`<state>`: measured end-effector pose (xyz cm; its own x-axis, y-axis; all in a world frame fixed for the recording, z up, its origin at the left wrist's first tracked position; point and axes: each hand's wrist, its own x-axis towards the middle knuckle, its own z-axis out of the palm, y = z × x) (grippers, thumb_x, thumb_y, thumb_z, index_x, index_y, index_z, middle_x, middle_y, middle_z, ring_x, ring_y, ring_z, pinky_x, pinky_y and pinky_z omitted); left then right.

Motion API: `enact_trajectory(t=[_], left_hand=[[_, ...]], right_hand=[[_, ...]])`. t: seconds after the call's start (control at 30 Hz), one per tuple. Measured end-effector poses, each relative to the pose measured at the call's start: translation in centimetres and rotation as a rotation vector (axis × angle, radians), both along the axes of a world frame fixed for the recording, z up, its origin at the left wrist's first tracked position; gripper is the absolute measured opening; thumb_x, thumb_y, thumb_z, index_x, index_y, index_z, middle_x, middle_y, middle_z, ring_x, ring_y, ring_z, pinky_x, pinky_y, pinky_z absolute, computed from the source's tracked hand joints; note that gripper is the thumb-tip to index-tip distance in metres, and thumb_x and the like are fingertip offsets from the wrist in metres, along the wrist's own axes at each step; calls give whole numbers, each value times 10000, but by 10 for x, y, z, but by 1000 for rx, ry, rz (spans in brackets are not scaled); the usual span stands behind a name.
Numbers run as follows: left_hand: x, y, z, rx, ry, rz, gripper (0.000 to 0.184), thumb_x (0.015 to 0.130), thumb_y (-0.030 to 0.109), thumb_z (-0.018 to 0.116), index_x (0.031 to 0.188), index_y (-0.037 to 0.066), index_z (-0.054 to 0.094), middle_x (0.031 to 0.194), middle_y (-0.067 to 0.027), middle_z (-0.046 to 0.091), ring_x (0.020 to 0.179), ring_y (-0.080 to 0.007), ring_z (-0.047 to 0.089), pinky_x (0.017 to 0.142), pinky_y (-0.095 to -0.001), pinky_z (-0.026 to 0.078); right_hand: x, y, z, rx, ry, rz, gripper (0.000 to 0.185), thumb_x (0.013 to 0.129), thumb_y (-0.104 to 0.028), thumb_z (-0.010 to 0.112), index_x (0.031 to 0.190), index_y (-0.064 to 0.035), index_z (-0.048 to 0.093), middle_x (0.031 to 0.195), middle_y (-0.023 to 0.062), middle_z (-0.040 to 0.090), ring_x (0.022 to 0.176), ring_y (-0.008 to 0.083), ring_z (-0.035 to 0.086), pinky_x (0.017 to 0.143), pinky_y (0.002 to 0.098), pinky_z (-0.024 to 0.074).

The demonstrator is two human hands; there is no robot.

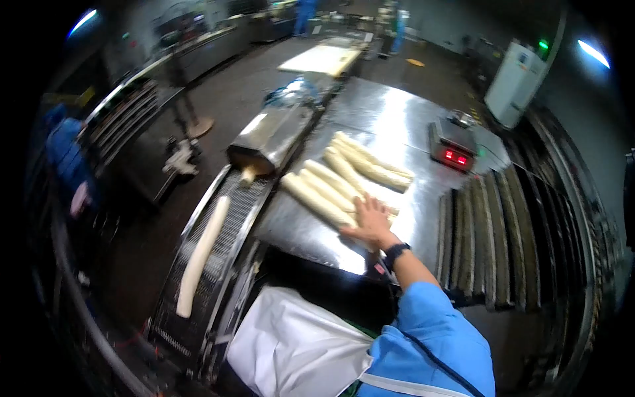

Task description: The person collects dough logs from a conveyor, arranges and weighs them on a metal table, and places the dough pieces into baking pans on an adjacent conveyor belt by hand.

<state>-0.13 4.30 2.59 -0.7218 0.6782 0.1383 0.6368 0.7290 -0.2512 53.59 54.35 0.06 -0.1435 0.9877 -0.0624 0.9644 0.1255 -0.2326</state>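
Observation:
My right hand (372, 223) rests palm down with its fingers spread on the near ends of several pale dough logs (327, 188). A dark band circles that wrist. The logs lie side by side on a shiny metal table (297, 233), and more of them (374, 164) sit just beyond. Left of the table, one long dough log (203, 255) lies on a mesh conveyor belt (228, 248). A short stub of dough (248, 175) shows at the outlet of a metal housing (268, 135) above the belt. My left hand is out of view.
A scale (453, 142) with red digits stands at the table's right. Several long dark trough-shaped trays (489, 238) lie beside the table. A person in blue (66, 149) is at the far left. A pale slab (321, 59) lies beyond the housing.

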Motion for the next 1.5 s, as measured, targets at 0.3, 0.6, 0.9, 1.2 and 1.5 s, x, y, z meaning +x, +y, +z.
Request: enact_trajectory(t=[0.3, 0.6, 0.9, 1.2, 1.5], left_hand=[[-12, 136, -47, 684, -401, -49, 388, 892, 136, 568, 1254, 3, 527, 1302, -189, 509, 1234, -340, 459, 1039, -399, 357], [46, 242, -50, 423, -381, -166, 412, 868, 321, 591, 1162, 32, 596, 1006, -204, 631, 948, -369, 602, 860, -459, 456], [68, 203, -40, 443, -444, -331, 488, 756, 261, 708, 1175, 53, 567, 1047, -160, 616, 981, -350, 581, 885, -455, 441], [58, 152, -28, 407, -422, -78, 432, 716, 283, 754, 1040, 32, 619, 1023, -165, 615, 992, -354, 570, 846, -440, 450], [153, 218, 21, 541, -1617, -193, 344, 798, 178, 684, 1079, 6, 585, 899, -7, 585, 820, -90, 540, 727, -261, 444]], right_hand=[[-16, -16, 13, 44, -155, 81, 923, 702, -531, 685, 1474, -264, 255, 1529, 219, 164, 1403, 413, 162, 1079, 648, 148], [7, -28, 3, 128, -168, 253, 842, 679, -490, 714, 1423, -331, 354, 1530, 62, 248, 1386, 438, 151, 1075, 643, 155], [8, -23, -7, 124, -66, 241, 700, 600, -486, 765, 1225, -203, 626, 1515, 50, 290, 1399, 407, 142, 1109, 611, 99], [24, -20, -4, 136, 0, 196, 613, 615, -388, 795, 1156, -144, 641, 1494, 73, 327, 1393, 402, 176, 1113, 606, 117], [-60, -61, -8, 302, 338, 563, 629, 651, -114, 756, 1237, -103, 529, 1364, 187, 428, 1303, 416, 336, 1079, 494, 297]])
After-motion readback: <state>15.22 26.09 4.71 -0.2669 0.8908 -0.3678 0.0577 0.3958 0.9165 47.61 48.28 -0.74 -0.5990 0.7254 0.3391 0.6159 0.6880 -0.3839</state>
